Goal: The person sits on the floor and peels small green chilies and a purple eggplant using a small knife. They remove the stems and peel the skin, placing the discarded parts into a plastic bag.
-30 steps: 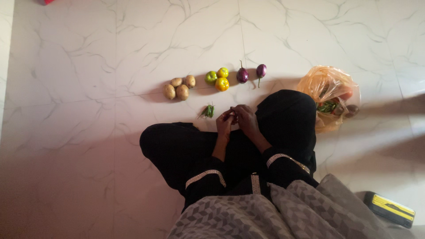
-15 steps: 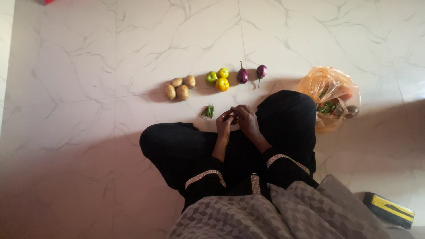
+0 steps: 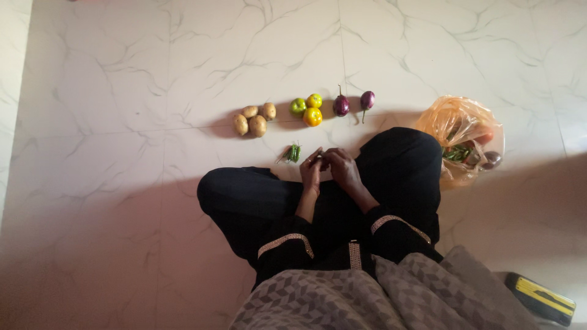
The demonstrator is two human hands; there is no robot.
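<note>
Both hands pinch one small green piece over the lap

Left hand (image 3: 312, 171) and right hand (image 3: 340, 168) meet fingertip to fingertip on it, just beside the green chillies (image 3: 291, 153) on the floor (image 3: 122, 91); potatoes (image 3: 252, 119) are grouped apart.

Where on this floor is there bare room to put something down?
Bare tile lies left of the potatoes and beyond the vegetable row. It is crowded between the green chillies, both hands, and by the orange bag.
</note>
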